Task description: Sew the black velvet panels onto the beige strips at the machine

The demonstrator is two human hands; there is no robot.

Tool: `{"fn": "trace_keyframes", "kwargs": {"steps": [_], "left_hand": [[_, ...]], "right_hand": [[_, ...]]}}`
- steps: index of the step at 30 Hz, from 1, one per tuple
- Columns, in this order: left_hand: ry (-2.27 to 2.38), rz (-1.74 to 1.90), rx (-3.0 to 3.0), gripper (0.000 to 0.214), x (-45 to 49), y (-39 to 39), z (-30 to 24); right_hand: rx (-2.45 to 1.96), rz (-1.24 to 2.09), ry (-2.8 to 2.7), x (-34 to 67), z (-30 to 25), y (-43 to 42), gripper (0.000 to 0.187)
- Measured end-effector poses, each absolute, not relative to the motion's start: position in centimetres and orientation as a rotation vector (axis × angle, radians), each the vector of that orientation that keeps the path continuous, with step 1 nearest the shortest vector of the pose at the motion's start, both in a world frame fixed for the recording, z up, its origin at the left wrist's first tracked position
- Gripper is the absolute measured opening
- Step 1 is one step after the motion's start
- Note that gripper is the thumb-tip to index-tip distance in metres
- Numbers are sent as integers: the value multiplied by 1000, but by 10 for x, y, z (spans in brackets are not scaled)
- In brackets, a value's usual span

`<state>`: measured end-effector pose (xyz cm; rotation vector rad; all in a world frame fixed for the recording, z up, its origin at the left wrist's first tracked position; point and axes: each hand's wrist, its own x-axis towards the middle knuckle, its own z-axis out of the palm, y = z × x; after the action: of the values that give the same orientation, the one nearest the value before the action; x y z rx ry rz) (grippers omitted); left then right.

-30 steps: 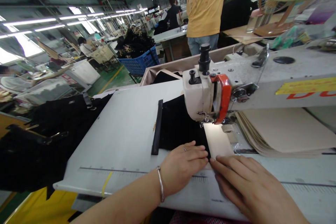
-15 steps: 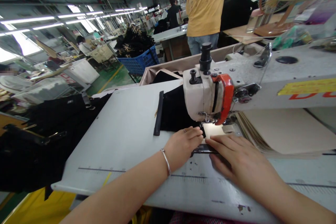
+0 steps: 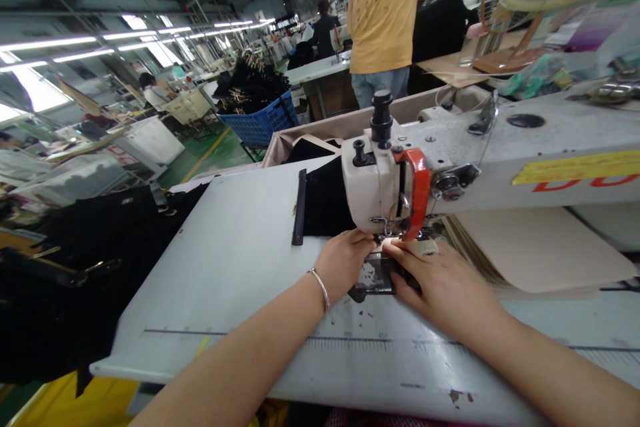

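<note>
A black fabric piece [image 3: 325,203] with a zipper strip [image 3: 299,207] along its left edge lies on the sewing table [image 3: 235,260], running under the head of the sewing machine [image 3: 385,187]. My left hand [image 3: 345,260], with a bracelet at the wrist, presses its fingertips on the near edge of the fabric just in front of the needle. My right hand [image 3: 440,280] lies beside it, fingers flat and pressed on a pale piece at the presser foot. A dark metal plate [image 3: 375,277] shows between the two hands.
A stack of beige sheets [image 3: 535,247] lies under the machine arm at right. Black goods [image 3: 75,260] hang off the table's left side. A blue basket [image 3: 260,120] stands behind, and a person in a yellow shirt [image 3: 390,7] stands at a far table.
Both hands have slid away from me toward the needle, and the black fabric with its zipper has moved further back under the machine head. The pale piece is now almost hidden.
</note>
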<state>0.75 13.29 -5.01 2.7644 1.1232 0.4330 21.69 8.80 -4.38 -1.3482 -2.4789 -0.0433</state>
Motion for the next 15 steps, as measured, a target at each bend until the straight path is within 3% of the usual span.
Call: {"fn": "trace_keyframes", "kwargs": {"steps": [15], "left_hand": [[1155, 554, 2719, 18, 9, 129, -51]], "right_hand": [[-1289, -72, -2427, 214, -49, 79, 38]]}}
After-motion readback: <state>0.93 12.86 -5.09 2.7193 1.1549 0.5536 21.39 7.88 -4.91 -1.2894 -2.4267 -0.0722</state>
